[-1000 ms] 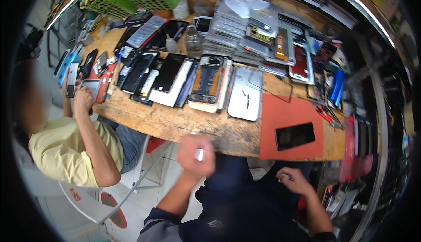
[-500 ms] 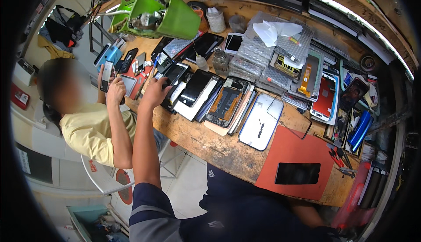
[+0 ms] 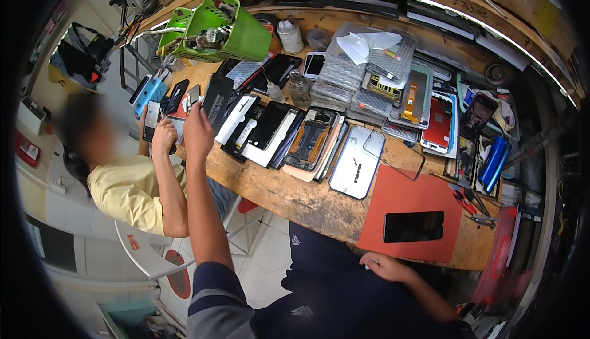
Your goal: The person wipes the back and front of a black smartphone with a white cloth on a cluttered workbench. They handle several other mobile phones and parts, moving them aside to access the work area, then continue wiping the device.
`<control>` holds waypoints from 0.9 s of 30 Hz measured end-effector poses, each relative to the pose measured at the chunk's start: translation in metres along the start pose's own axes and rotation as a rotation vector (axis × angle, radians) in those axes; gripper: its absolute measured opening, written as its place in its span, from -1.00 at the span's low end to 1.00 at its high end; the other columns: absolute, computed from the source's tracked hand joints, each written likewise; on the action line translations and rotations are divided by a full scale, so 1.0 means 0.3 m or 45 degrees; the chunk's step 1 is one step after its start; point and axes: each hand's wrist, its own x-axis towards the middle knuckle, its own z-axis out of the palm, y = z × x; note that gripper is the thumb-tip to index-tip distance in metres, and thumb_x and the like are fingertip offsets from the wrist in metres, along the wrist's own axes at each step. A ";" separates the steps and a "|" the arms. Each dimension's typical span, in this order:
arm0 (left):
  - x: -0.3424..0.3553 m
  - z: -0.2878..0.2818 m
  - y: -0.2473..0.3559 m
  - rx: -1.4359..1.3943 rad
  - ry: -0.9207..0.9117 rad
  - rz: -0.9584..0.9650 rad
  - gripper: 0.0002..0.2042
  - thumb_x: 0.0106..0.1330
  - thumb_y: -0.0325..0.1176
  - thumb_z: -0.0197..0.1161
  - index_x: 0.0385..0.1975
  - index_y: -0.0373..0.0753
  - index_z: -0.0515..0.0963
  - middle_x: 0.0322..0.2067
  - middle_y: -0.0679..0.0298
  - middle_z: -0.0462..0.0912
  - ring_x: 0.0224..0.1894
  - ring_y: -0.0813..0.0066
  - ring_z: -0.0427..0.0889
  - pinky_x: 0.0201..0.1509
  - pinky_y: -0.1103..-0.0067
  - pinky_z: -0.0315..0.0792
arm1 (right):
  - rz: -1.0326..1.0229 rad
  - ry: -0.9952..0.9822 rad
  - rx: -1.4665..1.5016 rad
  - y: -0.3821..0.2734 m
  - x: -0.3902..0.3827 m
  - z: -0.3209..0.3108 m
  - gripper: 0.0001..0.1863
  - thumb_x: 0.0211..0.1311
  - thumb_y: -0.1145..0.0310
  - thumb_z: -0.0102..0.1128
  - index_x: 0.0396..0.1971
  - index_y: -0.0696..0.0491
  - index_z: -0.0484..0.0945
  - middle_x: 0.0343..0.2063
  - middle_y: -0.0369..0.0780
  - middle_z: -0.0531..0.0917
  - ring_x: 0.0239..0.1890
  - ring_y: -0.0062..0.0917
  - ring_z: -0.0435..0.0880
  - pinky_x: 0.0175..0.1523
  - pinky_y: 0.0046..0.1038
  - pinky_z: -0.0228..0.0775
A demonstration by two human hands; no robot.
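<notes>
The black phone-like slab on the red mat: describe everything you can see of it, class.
The black phone-like slab is a thin rectangle with slightly rounded corners and a smooth, glossy, glass-like upper face that is dark. It lies flat on the front part of the red mat, its long side running left to right in the picture. Only the mat appears to touch it; the right hand is apart from it. Its underside is hidden.

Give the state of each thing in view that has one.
Left hand: gripping tilted dark panel
Right hand: curled, holding small white item
Black phone on red mat: flat, screen dark
Disassembled phone: insides bared
Glass bottle: upright
Green basket: filled
Bubble-wrapped packs: stacked
</notes>
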 end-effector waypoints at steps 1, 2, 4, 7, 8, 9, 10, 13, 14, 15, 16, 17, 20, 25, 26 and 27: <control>-0.036 -0.018 0.029 -0.198 0.084 -0.057 -0.69 0.62 -0.39 0.00 0.21 -0.38 0.51 -0.10 -0.17 0.72 -0.03 -0.01 0.75 0.09 0.25 0.56 | -0.015 -0.003 -0.044 -0.075 -0.032 0.000 -0.70 0.64 0.21 0.08 -0.17 0.14 0.64 -0.25 -0.17 0.66 -0.13 -0.43 0.67 0.02 -0.36 0.48; -0.072 -0.032 0.065 -0.523 0.017 -0.206 -0.64 0.65 -0.41 -0.07 0.31 -0.39 0.48 0.05 0.01 0.71 0.09 0.24 0.70 0.24 0.38 0.49 | -0.040 -0.005 -0.100 -0.147 -0.059 -0.006 -0.70 0.63 0.20 0.10 -0.18 0.13 0.64 -0.27 -0.15 0.64 -0.16 -0.43 0.65 0.00 -0.35 0.48; -0.203 -0.012 0.193 -1.443 0.001 -0.725 -0.59 0.64 -0.36 -0.04 0.38 -0.35 0.45 0.14 0.17 0.66 0.10 0.39 0.65 0.29 0.44 0.48 | -0.195 0.061 -0.036 -0.276 -0.076 -0.009 -0.72 0.53 0.23 0.29 -0.34 0.11 0.62 -0.44 -0.20 0.57 -0.34 -0.52 0.58 -0.18 -0.38 0.43; -0.426 0.013 0.449 -2.202 -0.451 -0.911 -0.44 0.56 0.05 0.07 0.35 -0.24 0.43 -0.17 0.30 0.54 -0.21 0.51 0.52 -0.12 0.56 0.44 | -0.339 0.267 0.024 -0.425 -0.082 -0.032 -0.72 0.41 0.30 0.45 -0.44 0.09 0.58 -0.56 -0.29 0.49 -0.48 -0.62 0.47 -0.31 -0.45 0.37; -0.489 0.024 0.545 -2.672 -0.725 -0.838 -0.33 0.52 0.22 0.10 0.36 -0.22 0.40 -0.26 0.33 0.46 -0.28 0.53 0.44 -0.23 0.60 0.36 | -0.452 0.412 0.090 -0.460 -0.065 -0.035 -0.70 0.32 0.37 0.53 -0.50 0.09 0.54 -0.62 -0.34 0.45 -0.56 -0.65 0.38 -0.41 -0.49 0.31; -0.546 0.035 0.640 -2.881 -0.894 -0.821 -0.23 0.47 0.38 0.13 0.37 -0.20 0.37 -0.35 0.37 0.39 -0.36 0.55 0.36 -0.34 0.64 0.29 | -0.441 0.489 -0.056 -0.489 -0.054 -0.057 -0.76 0.34 0.39 0.50 -0.44 0.10 0.58 -0.59 -0.29 0.56 -0.53 -0.63 0.54 -0.38 -0.47 0.39; -0.586 0.053 0.736 -3.065 -1.002 -0.699 -0.17 0.41 0.40 0.21 0.39 -0.20 0.35 -0.30 0.32 0.38 -0.30 0.50 0.36 -0.30 0.60 0.32 | -0.429 0.575 -0.135 -0.513 -0.049 -0.066 -0.86 0.37 0.43 0.43 -0.32 0.13 0.63 -0.53 -0.20 0.65 -0.46 -0.52 0.69 -0.31 -0.43 0.50; -0.645 0.077 0.933 -3.123 -1.179 -0.668 -0.23 0.46 0.31 0.18 0.36 -0.26 0.34 -0.26 0.25 0.45 -0.26 0.41 0.45 -0.10 0.44 0.43 | -0.485 0.670 -0.204 -0.555 -0.062 -0.117 -0.84 0.50 0.57 0.11 -0.02 0.19 0.59 -0.35 -0.07 0.69 -0.31 -0.32 0.77 -0.16 -0.37 0.55; -0.662 0.081 0.982 -3.039 -1.146 -0.758 -0.20 0.46 0.32 0.09 0.36 -0.33 0.34 -0.19 0.18 0.50 -0.18 0.32 0.50 0.02 0.37 0.44 | -0.455 0.726 -0.222 -0.559 -0.077 -0.131 -0.82 0.53 0.55 0.09 0.00 0.18 0.60 -0.37 -0.14 0.69 -0.37 -0.44 0.72 -0.21 -0.43 0.52; -0.667 0.087 1.012 -2.960 -1.187 -0.781 -0.08 0.39 0.43 0.04 0.40 -0.38 0.31 -0.12 0.11 0.53 -0.12 0.27 0.51 0.06 0.37 0.43 | -0.450 0.775 -0.247 -0.561 -0.093 -0.145 -0.80 0.55 0.53 0.06 0.03 0.18 0.61 -0.40 -0.21 0.70 -0.42 -0.56 0.68 -0.26 -0.49 0.49; -0.670 0.094 1.032 -2.891 -1.218 -0.782 -0.08 0.40 0.41 0.04 0.43 -0.39 0.28 -0.08 0.08 0.55 -0.10 0.26 0.54 0.05 0.36 0.45 | -0.515 0.843 -0.289 -0.557 -0.097 -0.158 -0.79 0.56 0.52 0.04 0.04 0.18 0.62 -0.40 -0.21 0.70 -0.43 -0.56 0.68 -0.26 -0.49 0.49; -0.670 0.105 1.048 -2.825 -1.234 -0.783 -0.07 0.42 0.39 0.03 0.46 -0.40 0.24 -0.04 0.04 0.57 -0.08 0.25 0.58 0.04 0.35 0.47 | -0.610 0.897 -0.349 -0.551 -0.100 -0.172 -0.78 0.57 0.52 0.03 0.04 0.17 0.62 -0.41 -0.21 0.69 -0.44 -0.56 0.67 -0.26 -0.48 0.50; -0.669 0.159 1.093 -2.896 -1.320 -0.539 -0.15 0.49 0.29 -0.04 0.49 -0.37 0.21 0.07 -0.01 0.59 0.02 0.23 0.65 0.08 0.31 0.57 | -0.556 0.931 -0.268 -0.528 -0.129 -0.192 -0.77 0.56 0.55 0.02 0.06 0.17 0.59 -0.42 -0.17 0.67 -0.43 -0.45 0.68 -0.24 -0.39 0.51; -0.717 0.197 1.168 -2.820 -1.158 -0.717 -0.15 0.47 0.25 -0.04 0.52 -0.36 0.19 0.21 -0.04 0.54 0.14 0.13 0.65 0.27 0.28 0.55 | -0.149 0.941 -0.080 -0.499 -0.139 -0.249 -0.73 0.57 0.30 0.24 0.02 0.20 0.62 -0.47 -0.18 0.67 -0.44 -0.53 0.69 -0.27 -0.37 0.51; -0.723 0.201 1.181 -2.816 -1.087 -0.671 -0.20 0.49 0.19 -0.02 0.51 -0.36 0.20 0.25 -0.02 0.54 0.20 0.11 0.63 0.33 0.27 0.52 | -0.295 0.886 0.045 -0.494 -0.125 -0.269 -0.64 0.55 0.17 0.30 -0.01 0.21 0.63 -0.45 -0.21 0.68 -0.42 -0.61 0.67 -0.24 -0.43 0.54; -0.729 0.202 1.190 -2.809 -1.017 -0.625 -0.23 0.52 0.14 0.00 0.51 -0.36 0.21 0.29 0.01 0.53 0.25 0.09 0.61 0.39 0.25 0.49 | -0.322 0.795 0.361 -0.492 -0.118 -0.273 -0.67 0.59 0.18 0.24 -0.05 0.21 0.63 -0.43 -0.24 0.70 -0.40 -0.62 0.68 -0.17 -0.48 0.58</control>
